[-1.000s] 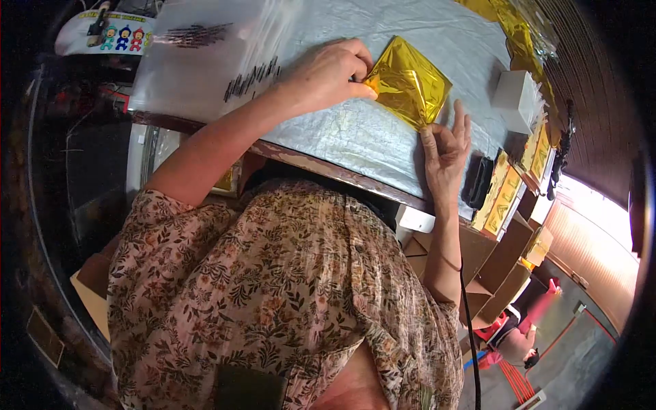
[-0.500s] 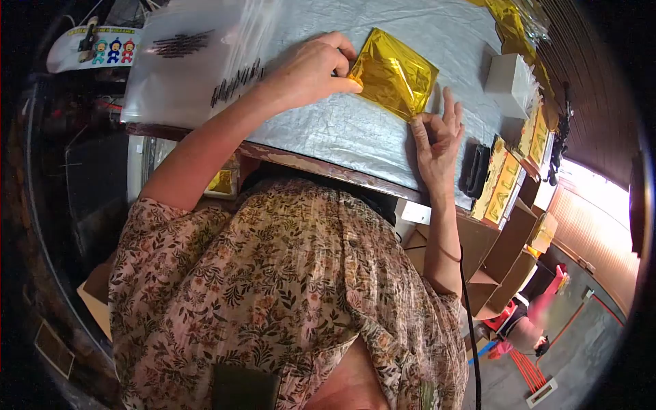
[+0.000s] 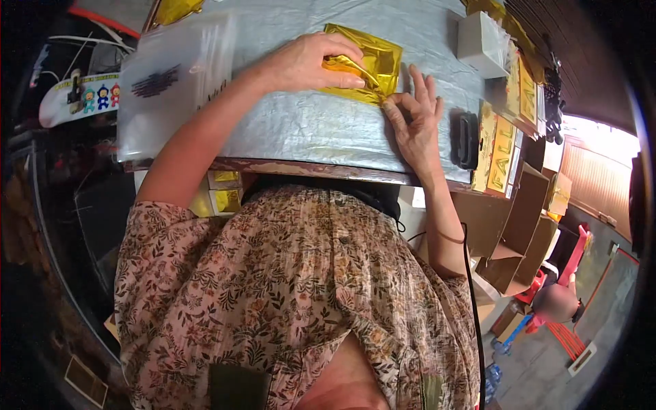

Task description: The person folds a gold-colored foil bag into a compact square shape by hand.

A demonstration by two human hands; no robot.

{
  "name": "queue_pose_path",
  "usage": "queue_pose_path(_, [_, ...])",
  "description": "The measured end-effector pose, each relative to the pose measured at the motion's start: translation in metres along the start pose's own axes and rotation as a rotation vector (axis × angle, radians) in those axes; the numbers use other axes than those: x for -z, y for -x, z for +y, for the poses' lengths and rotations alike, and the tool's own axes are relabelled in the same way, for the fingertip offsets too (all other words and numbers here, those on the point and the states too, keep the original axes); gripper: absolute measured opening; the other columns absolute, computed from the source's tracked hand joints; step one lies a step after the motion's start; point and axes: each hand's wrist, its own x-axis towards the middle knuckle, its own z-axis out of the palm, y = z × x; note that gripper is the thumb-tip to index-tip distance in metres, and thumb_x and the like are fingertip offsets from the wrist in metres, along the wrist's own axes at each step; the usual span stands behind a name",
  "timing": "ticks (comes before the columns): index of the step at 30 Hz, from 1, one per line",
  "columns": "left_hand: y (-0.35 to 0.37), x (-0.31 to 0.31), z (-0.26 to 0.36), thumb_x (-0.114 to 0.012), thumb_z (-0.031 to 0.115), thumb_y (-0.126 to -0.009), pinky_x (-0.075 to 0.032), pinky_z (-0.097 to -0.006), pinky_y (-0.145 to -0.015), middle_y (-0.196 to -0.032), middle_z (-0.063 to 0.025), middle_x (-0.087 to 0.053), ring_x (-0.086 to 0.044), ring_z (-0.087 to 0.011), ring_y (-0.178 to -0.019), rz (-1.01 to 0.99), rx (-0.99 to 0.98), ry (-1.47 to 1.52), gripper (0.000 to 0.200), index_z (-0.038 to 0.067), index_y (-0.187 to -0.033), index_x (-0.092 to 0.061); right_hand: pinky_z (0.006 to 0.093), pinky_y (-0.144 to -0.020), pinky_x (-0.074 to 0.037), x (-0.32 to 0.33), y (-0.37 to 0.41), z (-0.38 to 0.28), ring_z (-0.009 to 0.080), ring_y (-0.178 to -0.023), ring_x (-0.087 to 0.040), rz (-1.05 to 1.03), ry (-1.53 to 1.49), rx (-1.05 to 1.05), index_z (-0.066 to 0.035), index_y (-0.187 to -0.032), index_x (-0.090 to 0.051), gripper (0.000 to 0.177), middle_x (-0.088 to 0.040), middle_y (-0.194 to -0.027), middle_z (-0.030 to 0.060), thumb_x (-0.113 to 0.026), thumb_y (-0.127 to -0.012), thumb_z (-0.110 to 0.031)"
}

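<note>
left hand (image 3: 301,65) grip closed on gold foil pouch (image 3: 377,60); right hand (image 3: 413,123) pinches its corner; yellow box (image 3: 502,154) lettering unclear.

Place: I take this for a small packing workshop
Bench: worktable (image 3: 307,130) wrapped in silver sheeting; gold foil sheet (image 3: 365,58) toward its far edge
Stock: printed gold packs (image 3: 502,154) stacked along its right edge; clear bags (image 3: 164,82) at its left corner
Below: open cardboard boxes (image 3: 519,225) by the right edge; bare grey floor (image 3: 605,314)
</note>
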Motion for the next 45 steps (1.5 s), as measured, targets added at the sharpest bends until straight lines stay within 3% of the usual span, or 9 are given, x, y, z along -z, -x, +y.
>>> queue_pose_path(12, [-0.005, -0.011, 0.006, -0.079, 0.035, -0.094, -0.054, -0.0307, -0.082, -0.109, -0.0065, -0.074, -0.068, -0.0159, -0.092, 0.087, 0.295, 0.050, 0.038, 0.002, -0.113, -0.076, 0.0691, -0.123, -0.004, 0.000, 0.000, -0.001, 0.0468, -0.157, -0.022, -0.006, 0.049, 0.011, -0.009, -0.103, -0.076, 0.021, -0.039, -0.166, 0.0158, -0.073, -0.097, -0.028])
queue_pose_path(19, [-0.012, -0.018, 0.001, -0.079, 0.034, -0.094, -0.054, -0.0320, -0.077, -0.106, -0.0091, -0.074, -0.069, -0.0167, -0.089, 0.104, 0.362, -0.039, 0.038, 0.002, -0.113, -0.075, 0.0689, -0.123, -0.005, 0.001, 0.006, -0.006, 0.0466, -0.157, -0.023, 0.010, -0.003, -0.037, -0.009, -0.101, -0.075, 0.016, -0.042, -0.164, 0.0164, -0.076, -0.095, -0.024])
queue_pose_path(21, [-0.012, -0.019, 0.002, -0.077, 0.042, -0.088, -0.057, -0.0398, -0.083, -0.105, -0.0167, -0.077, -0.073, -0.0311, -0.094, 0.129, 0.353, -0.028, 0.046, 0.005, -0.115, -0.077, 0.0686, -0.123, -0.005, 0.003, 0.009, -0.009, 0.0465, -0.157, -0.024, 0.009, -0.005, -0.054, -0.009, -0.101, -0.075, 0.016, -0.043, -0.164, 0.0164, -0.076, -0.095, -0.023])
queue_pose_path(24, [-0.010, -0.023, -0.003, -0.077, 0.041, -0.087, -0.057, -0.0404, -0.083, -0.102, -0.0160, -0.077, -0.073, -0.0315, -0.091, 0.179, 0.280, -0.077, 0.044, 0.005, -0.113, -0.077, 0.0678, -0.123, -0.005, 0.003, 0.010, -0.009, 0.0467, -0.156, -0.025, 0.016, -0.019, -0.070, -0.008, -0.101, -0.075, 0.015, -0.045, -0.163, 0.0163, -0.076, -0.094, -0.022])
queue_pose_path(28, [-0.012, -0.021, 0.004, -0.077, 0.040, -0.087, -0.057, -0.0409, -0.081, -0.100, -0.0153, -0.077, -0.073, -0.0314, -0.089, 0.117, 0.359, -0.054, 0.043, 0.005, -0.112, -0.077, 0.0668, -0.124, -0.006, 0.002, 0.011, -0.007, 0.0469, -0.156, -0.026, 0.021, -0.013, -0.067, -0.007, -0.100, -0.075, 0.016, -0.046, -0.161, 0.0164, -0.076, -0.095, -0.022])
queue_pose_path(30, [-0.011, -0.026, -0.003, -0.079, 0.033, -0.092, -0.054, -0.0345, -0.072, -0.095, -0.0114, -0.074, -0.069, -0.0193, -0.079, 0.164, 0.285, -0.113, 0.037, 0.002, -0.112, -0.074, 0.0668, -0.123, -0.006, 0.000, 0.011, -0.005, 0.0470, -0.156, -0.026, 0.020, -0.011, -0.062, -0.006, -0.100, -0.075, 0.017, -0.047, -0.161, 0.0165, -0.075, -0.095, -0.022])
queue_pose_path(38, [-0.011, -0.026, 0.000, -0.078, 0.032, -0.092, -0.055, -0.0358, -0.076, -0.099, -0.0137, -0.073, -0.071, -0.0236, -0.084, 0.166, 0.297, -0.106, 0.037, -0.001, -0.109, -0.074, 0.0658, -0.124, -0.006, 0.000, 0.010, -0.004, 0.0467, -0.155, -0.028, 0.020, 0.005, -0.054, -0.005, -0.096, -0.074, 0.018, -0.048, -0.160, 0.0165, -0.076, -0.094, -0.022])
queue_pose_path(41, [-0.012, -0.028, -0.001, -0.077, 0.032, -0.091, -0.055, -0.0370, -0.080, -0.103, -0.0153, -0.073, -0.071, -0.0279, -0.089, 0.182, 0.236, -0.150, 0.039, -0.003, -0.108, -0.074, 0.0624, -0.126, -0.006, 0.006, 0.009, -0.014, 0.0420, -0.157, -0.026, -0.012, 0.057, -0.093, -0.008, -0.105, -0.074, 0.020, -0.045, -0.164, 0.0132, -0.076, -0.096, -0.026])
queue_pose_path(45, [-0.014, -0.023, 0.008, -0.078, 0.033, -0.089, -0.056, -0.0389, -0.085, -0.105, -0.0175, -0.074, -0.072, -0.0318, -0.094, 0.155, 0.274, -0.154, 0.041, -0.004, -0.108, -0.074, 0.0609, -0.125, -0.022, 0.001, 0.005, -0.043, 0.0424, -0.152, -0.038, 0.017, 0.294, 0.208, -0.001, -0.143, -0.058, 0.057, -0.045, -0.161, 0.0207, -0.073, -0.097, -0.032])
